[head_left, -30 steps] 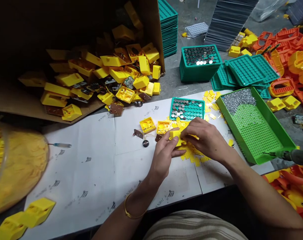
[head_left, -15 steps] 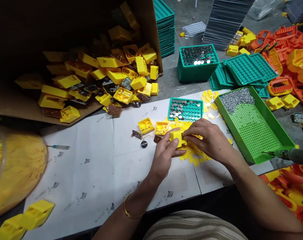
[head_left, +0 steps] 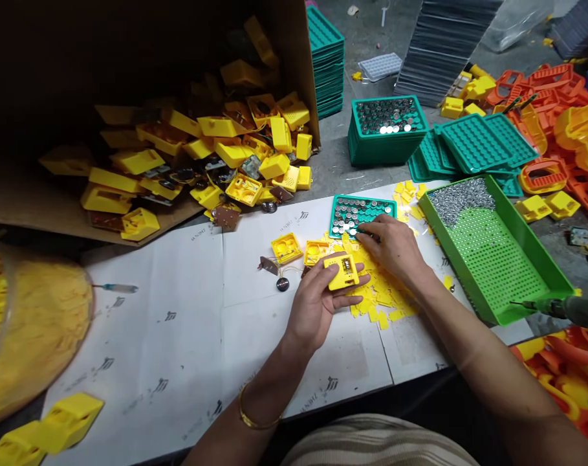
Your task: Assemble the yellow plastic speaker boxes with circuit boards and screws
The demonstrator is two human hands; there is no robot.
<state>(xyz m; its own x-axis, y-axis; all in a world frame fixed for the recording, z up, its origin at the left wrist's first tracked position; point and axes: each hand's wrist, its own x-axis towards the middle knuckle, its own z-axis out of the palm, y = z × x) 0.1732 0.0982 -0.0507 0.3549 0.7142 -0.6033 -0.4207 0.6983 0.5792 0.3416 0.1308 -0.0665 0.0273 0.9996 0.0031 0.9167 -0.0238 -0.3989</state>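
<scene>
My left hand (head_left: 314, 303) holds a small yellow plastic case (head_left: 341, 272), its open compartment with metal contacts facing up. My right hand (head_left: 393, 246) is at the lower right edge of a teal tray (head_left: 366, 206) of round button cells, its thumb and fingertips pinched together; whatever is between them is too small to make out. Under and beside my hands lies a pile of small yellow plastic pieces (head_left: 383, 294). Left of the pile are two open yellow housings (head_left: 286, 248), wired to brown boards (head_left: 268, 265) and a round black speaker (head_left: 283, 284).
A cardboard box (head_left: 301, 71) of yellow housings lies at the upper left. A green basket (head_left: 504, 268) with small screws stands right, a power driver (head_left: 572, 309) over its corner. Teal trays (head_left: 388, 145) are stacked behind. A screwdriver (head_left: 119, 288) lies left, by a tub of yellow parts (head_left: 46, 323).
My right hand has moved from the yellow case up to the teal tray. My left hand still holds the case, now tilted so its compartment shows. The view has shifted slightly.
</scene>
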